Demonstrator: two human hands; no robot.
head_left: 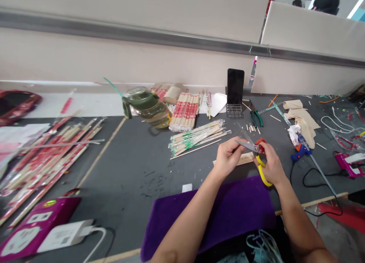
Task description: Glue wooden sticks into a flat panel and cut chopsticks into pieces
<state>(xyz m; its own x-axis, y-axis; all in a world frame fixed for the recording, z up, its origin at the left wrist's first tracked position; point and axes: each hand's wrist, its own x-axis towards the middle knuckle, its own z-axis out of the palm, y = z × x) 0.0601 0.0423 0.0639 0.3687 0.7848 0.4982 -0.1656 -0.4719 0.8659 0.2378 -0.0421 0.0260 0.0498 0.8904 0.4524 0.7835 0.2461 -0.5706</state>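
My right hand (pixel 272 166) grips a pair of scissors (pixel 251 146) with yellow and red handles, its blades spread apart and pointing left. Close to the lower blade, my left hand (pixel 229 155) is closed in a pinch; what its fingertips hold is too small to make out. Below both hands, several bare wooden sticks (pixel 245 158) lie side by side on the dark table. Just left of them is a loose pile of chopsticks in clear wrappers with green print (pixel 196 138). A purple cloth (pixel 242 202) lies under my forearms.
Behind stand a green-lidded jug (pixel 151 110), red-wrapped chopstick bundles (pixel 184 110) and a phone (pixel 235 86) on a wire stand. Green-handled pliers (pixel 256 118) and a blue glue gun (pixel 299 152) lie to the right. Magenta power strips (pixel 57 217) and more chopsticks (pixel 57 152) are leftward.
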